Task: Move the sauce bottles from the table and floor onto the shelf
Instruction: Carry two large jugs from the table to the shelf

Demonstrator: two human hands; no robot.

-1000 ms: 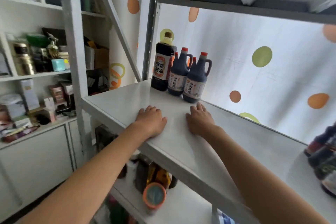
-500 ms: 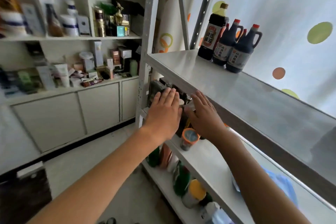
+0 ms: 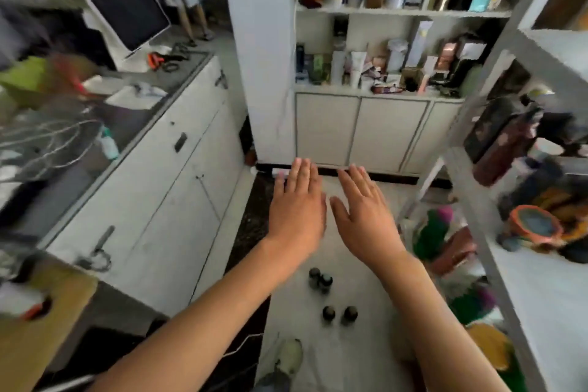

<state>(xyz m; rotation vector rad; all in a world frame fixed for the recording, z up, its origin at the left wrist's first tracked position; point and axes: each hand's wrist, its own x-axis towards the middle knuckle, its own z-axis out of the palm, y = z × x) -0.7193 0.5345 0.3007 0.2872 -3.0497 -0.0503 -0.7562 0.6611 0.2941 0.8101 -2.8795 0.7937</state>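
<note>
Evidently this is the gap between loads: both hands are out in front over the floor, the left hand (image 3: 297, 207) flat with its fingers straight and together, the right hand (image 3: 366, 213) spread a little wider, and neither has hold of anything. Below the forearms, four small dark round-capped bottles (image 3: 331, 297) stand upright on the pale tiled floor (image 3: 350, 360), two close together nearer the hands and two side by side a little nearer the feet; from above only their dark caps and shoulders show, so what kind they are cannot be told. My reading is that the fetching step is in hand and these floor bottles are the next to go, which calls for bending down and dropping the hands well below where they now hover, then closing the fingers round the necks. The white metal shelf rack (image 3: 496, 251) rises at the right, its lower tiers crowded with blurred coloured packets and an orange-rimmed lid, its front edge and slanted upright near the right forearm, so that side is the one to mind on the way down and back up. At the left a white counter with cabinet doors (image 3: 165, 188) runs along the aisle, well apart from the left arm. Between the two the floor lies open around the bottles, apart from a pale shoe (image 3: 291, 356) close behind them
</note>
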